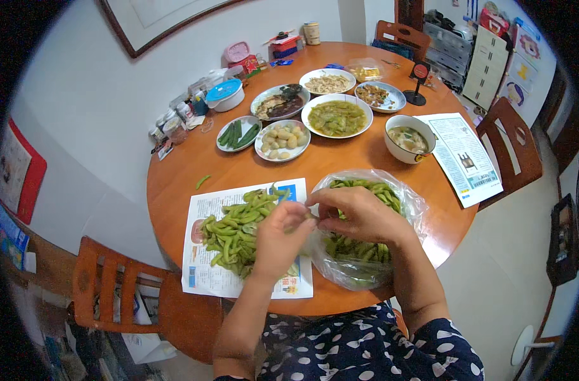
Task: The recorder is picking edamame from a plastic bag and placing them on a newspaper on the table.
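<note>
My left hand (282, 236) and my right hand (360, 214) meet over the near part of the table, fingertips almost touching. Both are closed in a pinch on a green soybean pod (311, 217), of which only a sliver shows between the fingers. Under and left of my left hand, a heap of green soybean pods (233, 230) lies on a spread newspaper (197, 270). Beneath my right hand and forearm, a clear plastic bag (418, 213) stands open with more pods (383, 192) inside; my arm covers part of it.
A loose pod (203, 181) lies left of the newspaper. Across the round wooden table (175, 166) stand several dishes, including potatoes (283, 140), a green vegetable dish (337, 118) and a soup bowl (409, 141). Another newspaper (462, 162) overhangs the right edge. Wooden chairs (127, 292) flank the table.
</note>
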`<state>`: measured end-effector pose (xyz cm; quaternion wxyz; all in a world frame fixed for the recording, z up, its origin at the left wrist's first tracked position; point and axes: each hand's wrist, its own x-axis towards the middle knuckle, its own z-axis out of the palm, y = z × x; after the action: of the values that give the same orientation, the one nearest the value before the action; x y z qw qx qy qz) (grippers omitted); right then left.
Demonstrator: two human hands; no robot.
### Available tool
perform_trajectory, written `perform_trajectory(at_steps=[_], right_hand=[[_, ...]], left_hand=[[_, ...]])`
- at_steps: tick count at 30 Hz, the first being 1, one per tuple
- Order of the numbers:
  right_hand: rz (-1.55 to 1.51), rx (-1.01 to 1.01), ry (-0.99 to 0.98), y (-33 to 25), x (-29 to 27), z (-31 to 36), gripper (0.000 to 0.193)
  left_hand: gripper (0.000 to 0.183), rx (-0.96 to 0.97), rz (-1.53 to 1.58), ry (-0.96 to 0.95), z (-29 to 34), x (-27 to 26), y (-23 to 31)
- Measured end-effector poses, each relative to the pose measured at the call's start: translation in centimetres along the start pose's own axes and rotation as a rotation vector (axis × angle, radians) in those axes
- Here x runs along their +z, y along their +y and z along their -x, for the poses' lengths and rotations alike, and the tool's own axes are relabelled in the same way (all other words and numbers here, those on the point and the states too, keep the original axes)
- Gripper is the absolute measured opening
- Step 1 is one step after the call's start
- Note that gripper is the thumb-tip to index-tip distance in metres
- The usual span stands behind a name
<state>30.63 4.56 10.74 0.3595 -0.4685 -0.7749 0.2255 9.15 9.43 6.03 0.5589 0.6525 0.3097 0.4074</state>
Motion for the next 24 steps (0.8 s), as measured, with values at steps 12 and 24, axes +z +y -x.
perform_trajectory(at_steps=[12, 24], right_hand=[[0.381, 0.191, -0.139, 2.7, -0.8, 1.3, 0.014], [0.478, 0.223, -0.107, 3.2, 0.4, 0.7, 0.012]], left_hand=[[0.017, 0.296, -0.598, 0.094, 1.1, -0.6, 0.6], [0.03, 0.324, -1.12, -0.007, -0.9, -6.2, -1.0]])
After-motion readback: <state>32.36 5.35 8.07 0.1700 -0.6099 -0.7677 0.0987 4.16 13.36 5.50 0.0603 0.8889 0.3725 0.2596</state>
